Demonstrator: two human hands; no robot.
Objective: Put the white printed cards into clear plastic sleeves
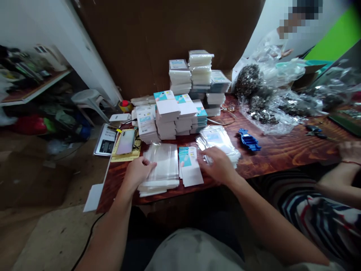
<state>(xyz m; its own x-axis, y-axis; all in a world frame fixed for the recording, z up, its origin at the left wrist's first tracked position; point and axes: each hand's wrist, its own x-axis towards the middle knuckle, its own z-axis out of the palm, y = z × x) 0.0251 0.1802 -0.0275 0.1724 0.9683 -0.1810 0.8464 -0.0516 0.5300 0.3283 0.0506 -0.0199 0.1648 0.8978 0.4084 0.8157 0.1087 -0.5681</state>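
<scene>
My left hand (140, 171) rests at the left edge of a pile of clear plastic sleeves (166, 165), thumb and fingers apart over them. Right of the sleeves lies a small pile of white and teal printed cards (191, 169). My right hand (218, 163) is between these cards and a heap of filled, glossy packets (216, 137); its fingers are slightly curled and apart, with nothing visible in them. Behind, stacks of printed cards (167, 105) and taller stacks of packaged cards (200, 67) stand on the wooden table.
A phone (125, 142) lies on a yellow pad, beside a scale (105, 141). A blue plastic part (249, 140), plastic bags of metal pieces (262, 109) and pliers (316, 131) are to the right. Another person's hand (349, 152) is at the right edge.
</scene>
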